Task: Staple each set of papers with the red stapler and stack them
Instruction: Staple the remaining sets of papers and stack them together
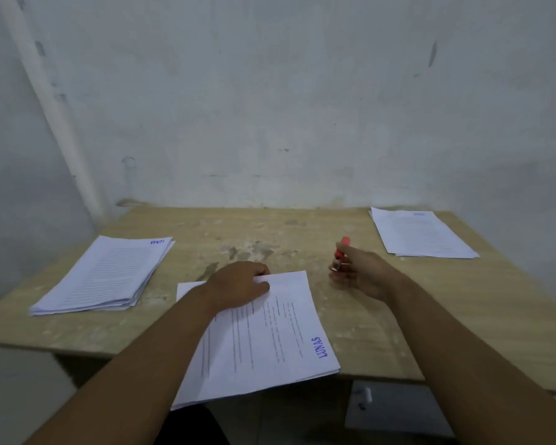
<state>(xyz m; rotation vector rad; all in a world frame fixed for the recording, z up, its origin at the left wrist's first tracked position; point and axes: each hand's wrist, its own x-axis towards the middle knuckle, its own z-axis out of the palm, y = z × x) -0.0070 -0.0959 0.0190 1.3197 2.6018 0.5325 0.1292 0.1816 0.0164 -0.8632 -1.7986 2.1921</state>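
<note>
Pale, scuffed plaster wall (302, 91) fills the upper half of the view, with a white pipe (52, 107) running down it at the bench's far left corner. Below it stands the wooden bench (302, 239), its top worn and blotched. On the bench's left side lies a thick stack of printed sheets (106, 277), with a blue "LUNAS" stamp at its far corner. At the middle of the bench's near edge lies the set of papers (270, 332), turned askew and hanging partly over that edge, with the same blue stamp. A thinner stack (421, 234) sits at the bench's far right corner. The left hand (238, 284) rests on the far part of the set of papers, its fingers and thumb curled to pinch the far edge. The right hand (363, 271), over the bench's right half, grips the red stapler (342, 248), which stands nearly upright with its metal end lowest. Whether the stapler touches the bench cannot be told.
</note>
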